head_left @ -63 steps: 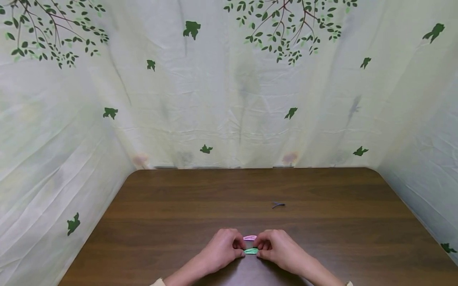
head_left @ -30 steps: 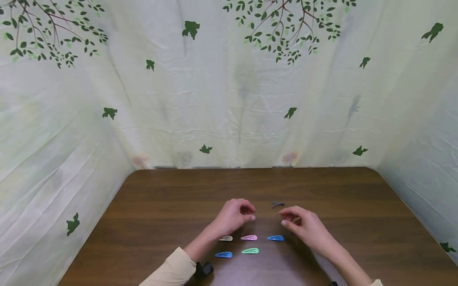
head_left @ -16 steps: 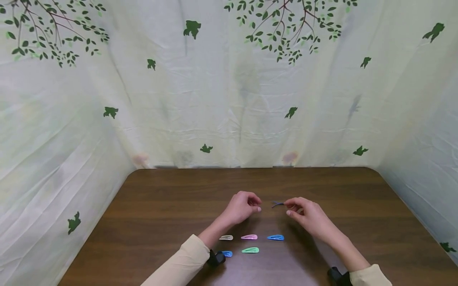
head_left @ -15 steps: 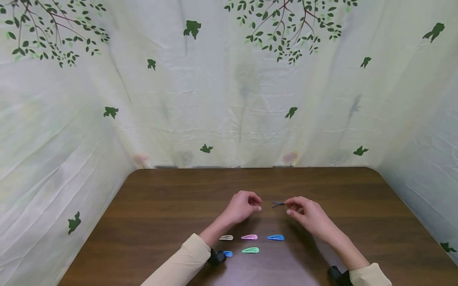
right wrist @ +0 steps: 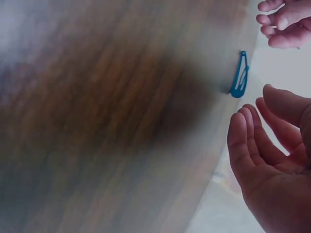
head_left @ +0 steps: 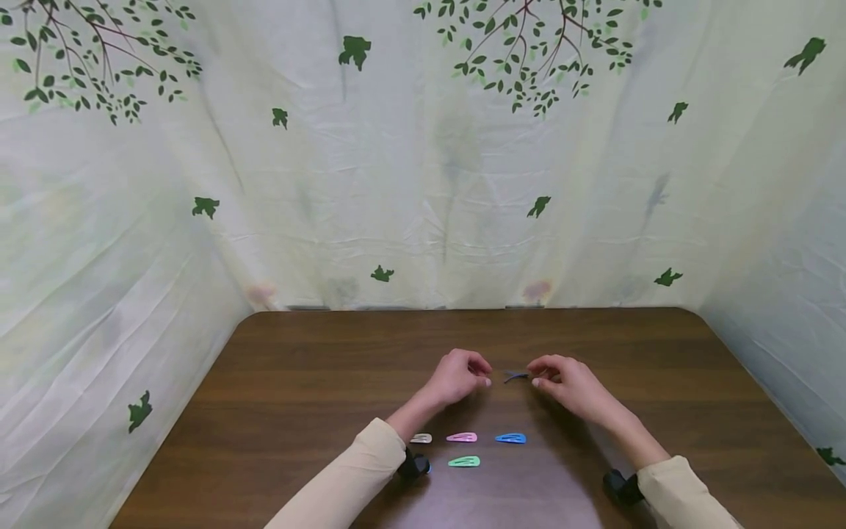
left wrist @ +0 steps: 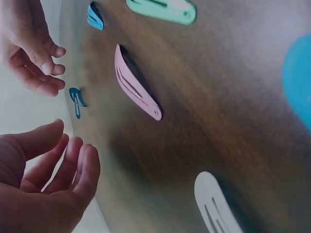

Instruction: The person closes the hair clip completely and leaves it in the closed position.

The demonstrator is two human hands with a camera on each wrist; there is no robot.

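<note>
A dark blue snap hair clip (head_left: 516, 377), its arm bent away from its frame, lies on the table between my hands. My right hand (head_left: 571, 384) hovers at its right side, fingers loosely bent; in the right wrist view a gap separates the fingertips from the clip (right wrist: 240, 76). To its left is my left hand (head_left: 459, 378), relaxed and holding nothing. Nearer to me lie a white clip (head_left: 421, 438), a pink clip (head_left: 461, 437), a blue clip (head_left: 511, 438) and a green clip (head_left: 464, 461). Another blue clip (left wrist: 299, 82) is mostly hidden under my left wrist in the head view.
The brown wooden table (head_left: 317, 382) has rounded far corners. A pale curtain (head_left: 423, 184) with leaf prints hangs behind it and along both sides. Black wrist cameras (head_left: 414, 465) sit at the cuffs of both beige sleeves.
Both hands have left the green clip and moved away from me, to either side of the dark blue clip. Over the last half second they have edged slightly farther; that clip stays about where it was.
</note>
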